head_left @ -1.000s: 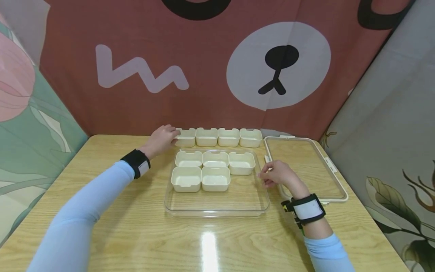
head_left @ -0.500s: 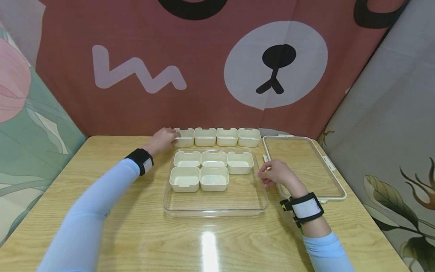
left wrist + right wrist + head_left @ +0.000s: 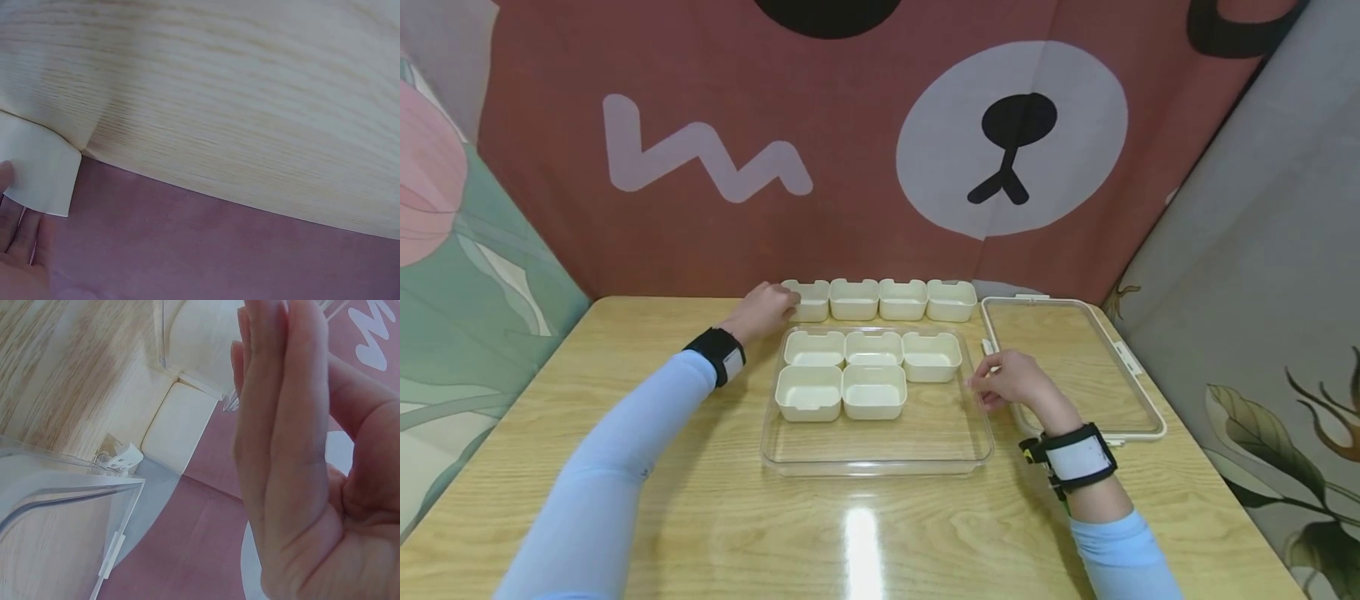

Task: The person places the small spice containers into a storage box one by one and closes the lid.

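In the head view, several small cream boxes stand in a row at the back of the table. My left hand (image 3: 763,311) grips the leftmost cream box (image 3: 812,305) by its left side; the left wrist view shows the thumb against the box wall (image 3: 45,164) and fingers beyond its rim. In front of that row lies a shallow clear plastic box (image 3: 880,468), holding several more cream boxes in two rows, such as this front one (image 3: 809,398). My right hand (image 3: 1013,381) pinches the clear box's right rim, its fingertips partly hidden in the right wrist view.
A clear lid with a cream frame (image 3: 1152,408) and side clips lies flat to the right of the clear box. The wooden table (image 3: 760,525) meets a printed cloth (image 3: 850,233) right behind the back row.
The left forearm has shifted slightly to the right, while the left hand stays at the leftmost back box. The right hand and the boxes hold their places; the head view moves slightly.
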Motion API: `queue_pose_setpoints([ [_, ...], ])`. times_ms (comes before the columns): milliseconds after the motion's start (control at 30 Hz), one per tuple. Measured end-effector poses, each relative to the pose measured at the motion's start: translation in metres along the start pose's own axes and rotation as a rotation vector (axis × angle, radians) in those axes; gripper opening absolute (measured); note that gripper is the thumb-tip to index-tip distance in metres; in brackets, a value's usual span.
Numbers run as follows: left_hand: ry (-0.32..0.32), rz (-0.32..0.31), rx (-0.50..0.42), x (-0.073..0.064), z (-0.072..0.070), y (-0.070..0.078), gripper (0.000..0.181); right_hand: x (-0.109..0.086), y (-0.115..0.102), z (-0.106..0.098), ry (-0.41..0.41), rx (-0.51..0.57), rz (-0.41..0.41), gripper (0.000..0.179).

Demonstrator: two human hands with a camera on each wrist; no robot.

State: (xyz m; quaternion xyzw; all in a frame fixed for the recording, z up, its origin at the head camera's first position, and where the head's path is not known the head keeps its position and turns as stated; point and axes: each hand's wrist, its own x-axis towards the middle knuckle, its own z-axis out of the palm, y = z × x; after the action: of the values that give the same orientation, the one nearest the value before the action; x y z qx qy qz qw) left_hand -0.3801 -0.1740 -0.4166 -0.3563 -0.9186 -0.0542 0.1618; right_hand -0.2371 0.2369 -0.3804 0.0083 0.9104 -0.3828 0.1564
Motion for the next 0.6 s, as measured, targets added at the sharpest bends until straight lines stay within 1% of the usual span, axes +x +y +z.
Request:
queue_pose_setpoints([
  [133, 0.006, -0.005, 0.007, 0.001, 0.0002, 0.0008, 0.009, -0.0001, -0.0001, -0.001, -0.003, 0.004, -0.003, 0.02],
  [333, -0.012, -0.008, 0.011, 0.0048, 0.0, -0.0001, 0.007, -0.0007, -0.0011, -0.0029, -0.004, -0.006, 0.002, 0.02],
  [467, -0.014, -0.002, 0.014, 0.0036, -0.0019, 0.0004, 0.005, -0.0002, -0.0009, -0.0031, -0.006, -0.003, -0.011, 0.02],
  [600, -0.008, 0.001, 0.017, 0.0009, -0.0042, 0.0024, 0.005, 0.0004, -0.0002, -0.0016, -0.008, -0.004, -0.008, 0.019],
])
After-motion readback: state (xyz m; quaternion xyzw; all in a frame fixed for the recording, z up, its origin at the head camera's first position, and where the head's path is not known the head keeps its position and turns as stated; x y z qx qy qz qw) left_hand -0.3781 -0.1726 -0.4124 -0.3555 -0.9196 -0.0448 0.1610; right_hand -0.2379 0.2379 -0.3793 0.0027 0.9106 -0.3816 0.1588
